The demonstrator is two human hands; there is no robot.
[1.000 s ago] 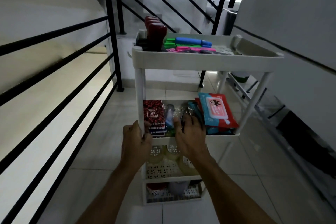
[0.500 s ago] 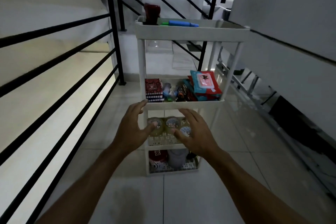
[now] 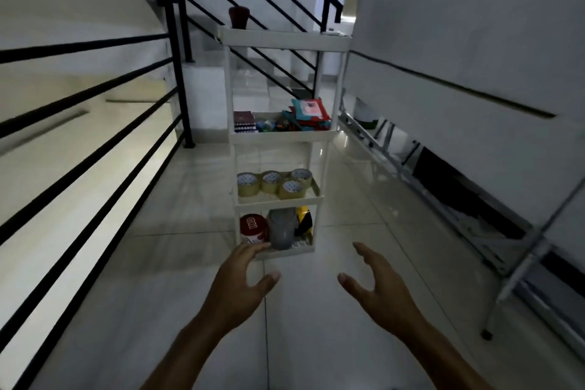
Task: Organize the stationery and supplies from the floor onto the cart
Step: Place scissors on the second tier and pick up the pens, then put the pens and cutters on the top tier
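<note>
Looks close to finished, judging by this view: no stationery lying loose on the tiled floor point(image 3: 196, 310) in sight, all four tiers of the white cart point(image 3: 286, 40) loaded, perhaps only a final check left. On the top tier, a dark red object point(image 3: 239, 16) at the left corner, the rest hidden by the rim. On the second tier, a stack of red patterned notebooks point(image 3: 244, 121) at left, small mixed items too blurred to name in the middle, teal and red wipe packs point(image 3: 311, 112) at right. On the third, four rolls of clear tape point(image 3: 274, 183) side by side. On the bottom, a red-and-white roll point(image 3: 252, 228), a grey roll point(image 3: 282, 230), a yellow-and-black roll point(image 3: 304, 220). Left hand point(image 3: 239, 285) open, fingers spread, empty, near the cart's foot; right hand point(image 3: 378, 283) likewise open and empty, apart from the cart.
</note>
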